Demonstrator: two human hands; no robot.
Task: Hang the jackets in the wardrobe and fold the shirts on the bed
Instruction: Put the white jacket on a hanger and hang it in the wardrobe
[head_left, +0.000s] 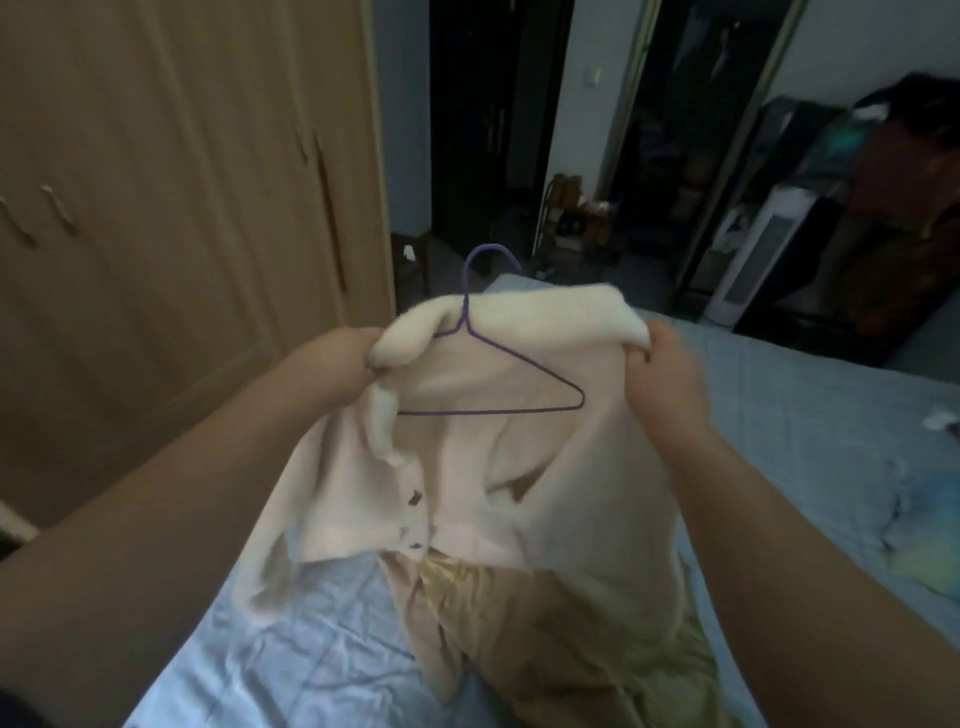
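I hold a pale pink jacket (467, 467) with a cream fleece collar up over the bed (291, 649). A purple wire hanger (519, 384) sits inside the jacket, its hook poking up above the collar. My left hand (353, 358) grips the left end of the collar. My right hand (660, 374) grips the right end. The jacket hangs open, its front toward me, with buttonholes showing on the left panel. Its lower part drapes onto the bed over an olive garment (571, 634).
The wooden wardrobe (182, 208), doors shut, stands on the left. Light blue and green clothes (919, 535) lie on the bed at the right. A dark doorway (488, 130), a white appliance (758, 260) and cluttered shelves stand beyond the bed's foot.
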